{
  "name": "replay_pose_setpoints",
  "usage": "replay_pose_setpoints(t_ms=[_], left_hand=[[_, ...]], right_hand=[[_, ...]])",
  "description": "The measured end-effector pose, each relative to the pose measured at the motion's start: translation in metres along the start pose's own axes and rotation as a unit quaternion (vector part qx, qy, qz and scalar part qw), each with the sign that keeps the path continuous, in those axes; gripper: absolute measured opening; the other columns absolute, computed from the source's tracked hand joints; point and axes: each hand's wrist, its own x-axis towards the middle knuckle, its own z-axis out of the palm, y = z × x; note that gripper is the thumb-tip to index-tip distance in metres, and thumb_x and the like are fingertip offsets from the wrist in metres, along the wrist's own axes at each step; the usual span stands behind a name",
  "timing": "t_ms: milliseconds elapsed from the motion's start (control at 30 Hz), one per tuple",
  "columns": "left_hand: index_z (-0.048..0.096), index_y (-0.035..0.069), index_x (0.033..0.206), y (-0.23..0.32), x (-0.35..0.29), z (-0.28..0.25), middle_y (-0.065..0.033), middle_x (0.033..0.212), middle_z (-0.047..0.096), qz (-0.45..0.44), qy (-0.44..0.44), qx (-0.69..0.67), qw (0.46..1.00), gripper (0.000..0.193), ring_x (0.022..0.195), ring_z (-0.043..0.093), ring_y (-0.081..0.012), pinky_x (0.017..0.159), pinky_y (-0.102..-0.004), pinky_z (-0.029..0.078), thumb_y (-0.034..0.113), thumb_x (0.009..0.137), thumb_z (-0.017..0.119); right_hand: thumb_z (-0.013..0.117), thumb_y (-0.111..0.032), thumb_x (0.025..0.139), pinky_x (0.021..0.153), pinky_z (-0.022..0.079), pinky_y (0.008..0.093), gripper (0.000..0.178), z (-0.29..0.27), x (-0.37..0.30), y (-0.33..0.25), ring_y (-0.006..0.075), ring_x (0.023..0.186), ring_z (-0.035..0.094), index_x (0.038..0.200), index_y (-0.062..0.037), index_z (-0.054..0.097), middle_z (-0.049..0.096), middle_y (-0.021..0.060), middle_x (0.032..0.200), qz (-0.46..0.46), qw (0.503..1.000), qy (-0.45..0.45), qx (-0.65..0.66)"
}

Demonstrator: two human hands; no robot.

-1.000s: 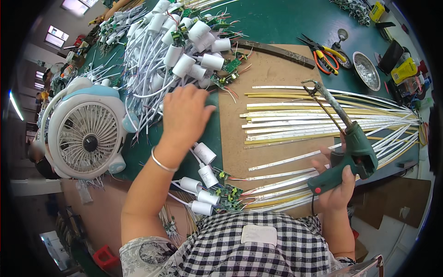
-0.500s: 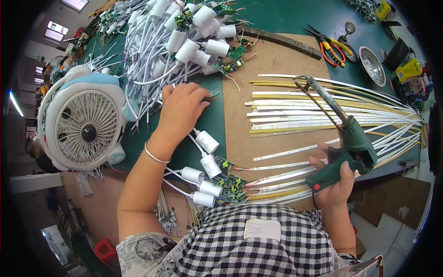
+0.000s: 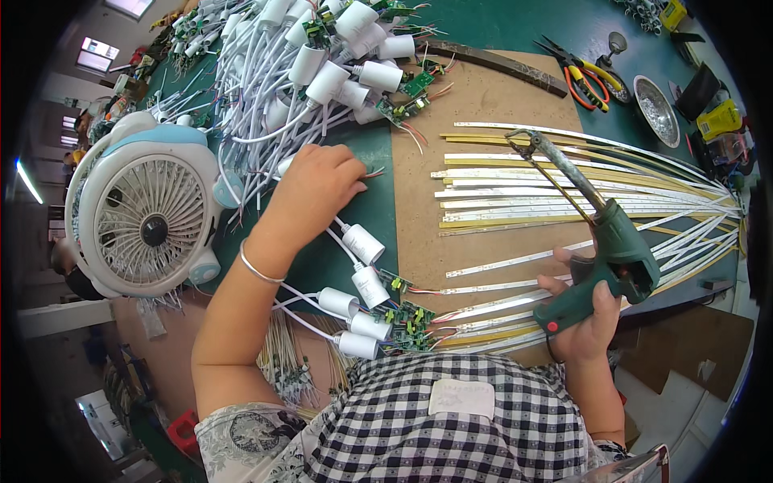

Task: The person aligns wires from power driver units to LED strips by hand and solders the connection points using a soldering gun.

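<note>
In my right hand is a green soldering gun, its grip wrapped by my fingers and its long metal barrel pointing up and left over the strips. The left hand is closed above the green table, beside the heap of white cables. Thin coloured wire ends stick out past its fingertips, and the rest of that cable is hidden by the hand. Below it lie several white cylindrical lamp caps on white cables. Green circuit boards join some of them by wires to narrow LED strips.
A large heap of white caps and cables fills the back left. A white and blue fan stands at left. More LED strips lie on brown board, below a dark bar. Pliers and a metal bowl sit at back right.
My left hand has shifted very slightly, still closed with wire ends poking out. The soldering gun stays nearly in place, and the whole view has moved a little.
</note>
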Motion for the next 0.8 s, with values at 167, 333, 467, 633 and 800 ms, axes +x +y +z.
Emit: replay_pose_setpoints(t_ms=[167, 333, 467, 633, 800], left_hand=[[0.060, 0.008, 0.084, -0.004, 0.000, -0.006, -0.0073, 0.081, 0.059, -0.006, -0.068, 0.049, 0.996, 0.013, 0.078, 0.057, -0.0272, 0.072, -0.0383, 0.045, 0.004, 0.073, 0.065], [0.061, 0.007, 0.085, 0.020, -0.001, -0.010, -0.0077, 0.079, 0.059, -0.023, -0.027, 0.069, 0.997, 0.014, 0.075, 0.056, -0.0284, 0.067, -0.0393, 0.045, 0.003, 0.072, 0.064], [0.060, 0.007, 0.085, 0.062, -0.009, -0.006, -0.0088, 0.080, 0.061, -0.055, -0.003, -0.201, 0.978, 0.014, 0.070, 0.054, -0.0286, 0.063, -0.0372, 0.044, 0.006, 0.071, 0.065], [0.064, 0.008, 0.082, 0.088, -0.011, -0.002, -0.0069, 0.073, 0.061, -0.039, -0.020, -0.234, 0.971, 0.011, 0.064, 0.055, -0.0261, 0.058, -0.0361, 0.044, 0.009, 0.072, 0.069], [0.065, 0.009, 0.082, 0.107, -0.007, 0.001, -0.0059, 0.073, 0.060, 0.010, -0.003, -0.261, 0.965, 0.012, 0.066, 0.057, -0.0258, 0.060, -0.0356, 0.044, 0.009, 0.072, 0.071]], right_hand=[[0.052, -0.023, 0.088, 0.077, 0.060, 0.0449, 0.058, -0.001, -0.001, 0.003, 0.0357, 0.113, 0.054, 0.136, 0.0014, 0.031, 0.050, 0.0236, 0.121, -0.015, 1.000, 0.015, 0.008], [0.052, -0.021, 0.088, 0.078, 0.060, 0.0465, 0.057, -0.001, 0.000, 0.005, 0.0354, 0.114, 0.053, 0.136, 0.0022, 0.031, 0.050, 0.0218, 0.121, -0.018, 1.000, 0.009, 0.017], [0.054, -0.020, 0.087, 0.078, 0.059, 0.0474, 0.057, 0.000, -0.001, 0.004, 0.0355, 0.115, 0.053, 0.135, 0.0032, 0.033, 0.049, 0.0216, 0.120, 0.004, 0.999, 0.012, 0.032], [0.057, -0.020, 0.086, 0.080, 0.058, 0.0482, 0.059, 0.002, -0.002, 0.006, 0.0357, 0.115, 0.052, 0.136, 0.0027, 0.033, 0.050, 0.0223, 0.121, 0.000, 0.999, -0.026, 0.035], [0.060, -0.022, 0.086, 0.083, 0.057, 0.0499, 0.062, 0.004, -0.016, -0.002, 0.0375, 0.115, 0.053, 0.136, 0.0028, 0.033, 0.052, 0.0233, 0.121, 0.106, 0.991, -0.048, 0.061]])
